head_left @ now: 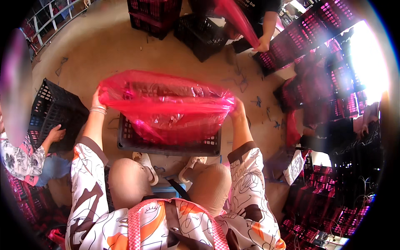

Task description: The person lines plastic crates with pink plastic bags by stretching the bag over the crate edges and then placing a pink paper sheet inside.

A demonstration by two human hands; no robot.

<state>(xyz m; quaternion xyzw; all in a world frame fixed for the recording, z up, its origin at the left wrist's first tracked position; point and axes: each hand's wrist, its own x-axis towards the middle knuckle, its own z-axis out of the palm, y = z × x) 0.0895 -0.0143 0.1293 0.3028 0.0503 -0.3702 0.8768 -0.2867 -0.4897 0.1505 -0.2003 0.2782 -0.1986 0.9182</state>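
A thin, see-through red plastic bag (175,112) is stretched wide between my two hands, over a black plastic crate (166,149) in front of my knees. My left hand (98,99) is closed on the bag's left end. On the right side, my right hand (238,108) grips the opposite end, its fingers partly covered by the plastic. The crate's near rim and slotted wall show below the bag; much of its inside is seen only dimly through the red film.
At left a person's hand (57,133) touches another black crate (58,108). At the upper right a co-worker's hand (262,43) holds a red plastic bag (239,21) near a black crate (200,35). Red-lined crates (329,91) are stacked at right. Scraps of strap (258,101) litter the floor.
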